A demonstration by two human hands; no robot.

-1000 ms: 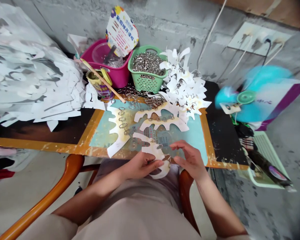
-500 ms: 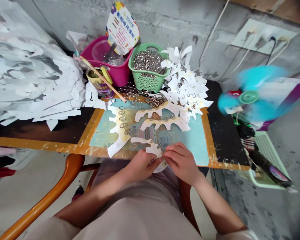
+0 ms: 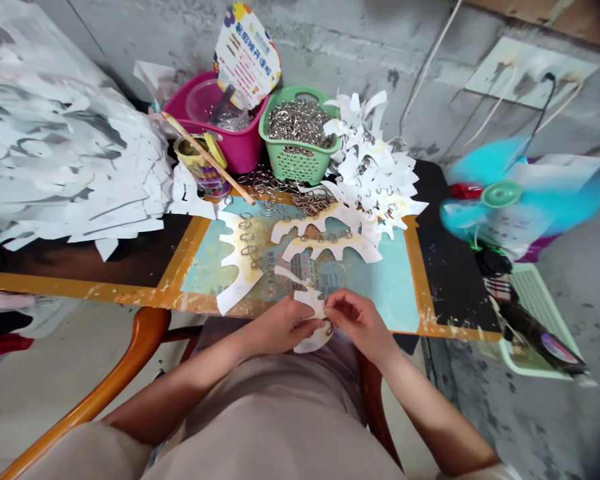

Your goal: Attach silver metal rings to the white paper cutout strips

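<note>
A white cut-paper piece (image 3: 307, 298) with a scalloped edge is held between both hands, just over the near edge of the surface and above the person's lap. The left hand (image 3: 279, 327) and the right hand (image 3: 360, 323) nearly meet at it, each in a narrow grip, with thumb and fingers closed on the paper. A small metal ring (image 3: 321, 297) sits on the piece, close to the right hand's fingertips (image 3: 333, 313).

Under the hands, the surface (image 3: 190, 267) has orange edges and carries a printed teal sheet (image 3: 390, 280). On this sheet lie three more scalloped paper pieces, the leftmost (image 3: 237, 280) with a row of rings along it. Loose rings (image 3: 267, 183) are scattered beyond them, next to a heap of ring-linked paper pieces (image 3: 375, 173). Behind these stand a green plastic basket (image 3: 285, 167) full of rings and a pink basket (image 3: 235, 150). A wooden stick (image 3: 210, 160) leans from a small can (image 3: 197, 173). A tall stack of cut paper (image 3: 65, 160) lies to the left, and a blurred teal fan (image 3: 500, 193) is on the right.
</note>
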